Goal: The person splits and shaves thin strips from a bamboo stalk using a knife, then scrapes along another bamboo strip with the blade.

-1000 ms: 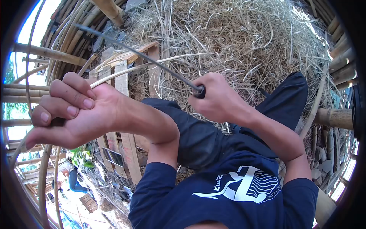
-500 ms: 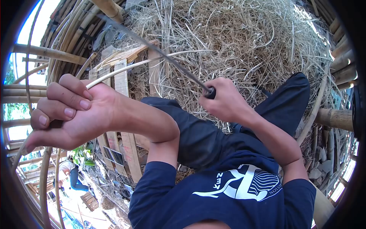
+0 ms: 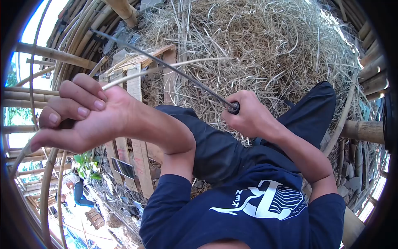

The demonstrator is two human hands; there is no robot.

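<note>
My left hand (image 3: pixel 83 114), palm turned up, has its fingers curled round a pale, thin strip (image 3: pixel 141 74). One end of the strip reaches to the right over the straw; the other side leaves the hand at the lower left. In front of my lap, my right hand (image 3: pixel 248 114) is closed round the dark handle (image 3: pixel 234 108) of a long, narrow blade (image 3: pixel 174 69). The blade points to the upper left and crosses the strip in view; whether they touch I cannot tell.
Loose straw-like shavings (image 3: pixel 257 45) cover the ground ahead. Wooden slats (image 3: pixel 134 89) and a dark flat phone-like object (image 3: pixel 123 168) lie left of my legs. Bamboo poles (image 3: pixel 62 56) stand around. Another person (image 3: pixel 76 191) is at the lower left.
My right hand has shifted a little to the right and down, with the blade in it. My left hand has moved only slightly and still holds the strip.
</note>
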